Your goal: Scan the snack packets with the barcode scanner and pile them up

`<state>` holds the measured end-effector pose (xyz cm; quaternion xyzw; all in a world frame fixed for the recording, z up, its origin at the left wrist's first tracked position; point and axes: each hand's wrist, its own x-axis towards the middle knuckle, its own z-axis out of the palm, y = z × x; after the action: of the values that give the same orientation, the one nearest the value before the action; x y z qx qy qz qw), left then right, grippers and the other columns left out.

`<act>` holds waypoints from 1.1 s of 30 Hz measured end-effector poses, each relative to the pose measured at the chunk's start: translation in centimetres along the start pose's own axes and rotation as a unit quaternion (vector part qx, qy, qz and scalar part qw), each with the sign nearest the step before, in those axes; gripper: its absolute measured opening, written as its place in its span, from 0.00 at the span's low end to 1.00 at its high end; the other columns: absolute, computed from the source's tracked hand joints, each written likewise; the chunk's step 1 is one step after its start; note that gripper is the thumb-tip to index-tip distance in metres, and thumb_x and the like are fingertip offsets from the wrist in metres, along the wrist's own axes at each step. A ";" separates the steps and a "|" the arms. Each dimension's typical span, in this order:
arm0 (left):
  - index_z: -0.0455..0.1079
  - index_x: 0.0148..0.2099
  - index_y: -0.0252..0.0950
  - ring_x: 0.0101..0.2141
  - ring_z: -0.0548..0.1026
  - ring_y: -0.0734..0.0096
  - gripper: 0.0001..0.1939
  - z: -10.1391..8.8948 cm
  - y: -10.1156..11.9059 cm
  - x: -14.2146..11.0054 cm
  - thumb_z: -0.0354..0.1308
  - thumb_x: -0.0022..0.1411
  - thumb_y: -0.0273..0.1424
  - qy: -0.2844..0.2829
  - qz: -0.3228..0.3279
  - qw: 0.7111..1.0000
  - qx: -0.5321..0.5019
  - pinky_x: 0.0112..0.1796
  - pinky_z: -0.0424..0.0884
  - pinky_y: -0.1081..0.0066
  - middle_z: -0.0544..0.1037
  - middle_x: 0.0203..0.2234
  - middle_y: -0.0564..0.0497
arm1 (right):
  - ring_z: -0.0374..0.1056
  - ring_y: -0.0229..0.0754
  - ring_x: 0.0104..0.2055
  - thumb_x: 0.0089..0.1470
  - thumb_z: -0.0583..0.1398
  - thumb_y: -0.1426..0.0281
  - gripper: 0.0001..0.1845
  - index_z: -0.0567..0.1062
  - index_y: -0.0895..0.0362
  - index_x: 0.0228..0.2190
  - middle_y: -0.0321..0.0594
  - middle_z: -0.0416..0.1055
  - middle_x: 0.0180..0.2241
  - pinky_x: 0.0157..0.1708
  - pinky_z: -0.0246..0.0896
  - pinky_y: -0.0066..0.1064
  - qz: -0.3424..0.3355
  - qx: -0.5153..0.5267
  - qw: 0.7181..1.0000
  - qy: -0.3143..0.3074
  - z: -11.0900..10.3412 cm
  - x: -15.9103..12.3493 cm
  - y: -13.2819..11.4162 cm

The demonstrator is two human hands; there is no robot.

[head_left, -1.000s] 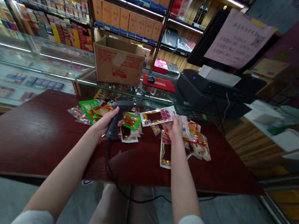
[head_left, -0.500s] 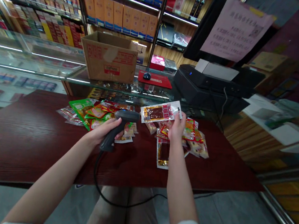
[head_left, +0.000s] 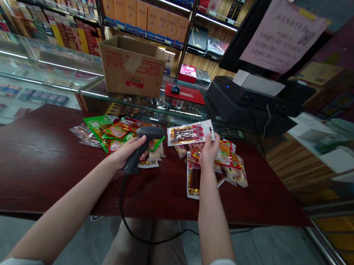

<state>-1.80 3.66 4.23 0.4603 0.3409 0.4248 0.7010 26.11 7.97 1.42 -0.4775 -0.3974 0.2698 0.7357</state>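
My left hand (head_left: 129, 148) is wrapped round the grip of a black corded barcode scanner (head_left: 143, 147), its head pointing right. My right hand (head_left: 209, 150) pinches a clear snack packet (head_left: 190, 133) with a dark strip inside and red print, held up just right of the scanner's head. Below both hands lies a dark red table (head_left: 31, 162). A pile of green and orange packets (head_left: 109, 130) lies left of the scanner, and another pile of packets (head_left: 224, 164) sits under and right of my right hand.
A glass counter (head_left: 73, 81) behind the table carries an open cardboard box (head_left: 132, 71), a red mouse pad with a mouse (head_left: 185, 92) and a black till with a printer (head_left: 248, 102). Shelves of boxed goods line the back wall. The scanner's cable (head_left: 138, 235) hangs over my knees.
Both hands lifted from the table: the scanner rose from among the packets and now points at the packet, which my right hand raised a little. The camera shifted slightly.
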 end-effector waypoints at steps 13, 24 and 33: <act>0.70 0.40 0.28 0.17 0.68 0.78 0.18 -4.0 -0.8 2.6 0.60 0.62 0.41 0.121 0.020 0.982 -0.142 0.16 0.65 0.80 0.70 0.19 0.52 | 0.69 0.47 0.35 0.51 0.59 0.73 0.10 0.77 0.56 0.38 0.43 0.75 0.32 0.44 0.63 0.42 -0.096 -0.447 0.868 -0.192 0.6 9.7 -3.4; 0.70 0.39 0.27 0.18 0.69 0.80 0.17 -4.4 -0.5 2.6 0.59 0.62 0.40 0.122 0.010 0.981 -0.148 0.17 0.67 0.79 0.75 0.25 0.48 | 0.57 0.56 0.62 0.60 0.55 0.64 0.25 0.68 0.53 0.58 0.49 0.59 0.63 0.60 0.52 0.48 -0.235 -0.598 0.648 -0.408 4.6 2.0 -0.3; 0.70 0.36 0.29 0.17 0.69 0.78 0.17 -4.3 0.5 1.9 0.61 0.60 0.41 0.143 0.007 0.981 -0.128 0.16 0.66 0.79 0.72 0.19 0.51 | 0.55 0.58 0.65 0.57 0.55 0.72 0.23 0.72 0.60 0.54 0.53 0.53 0.67 0.63 0.48 0.49 -0.195 -0.659 0.599 -0.411 0.9 -1.1 2.8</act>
<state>-4.93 7.00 3.00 0.3041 0.3772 0.5314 0.6949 24.71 8.67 -1.26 -0.5821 -0.8116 -0.0473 0.0155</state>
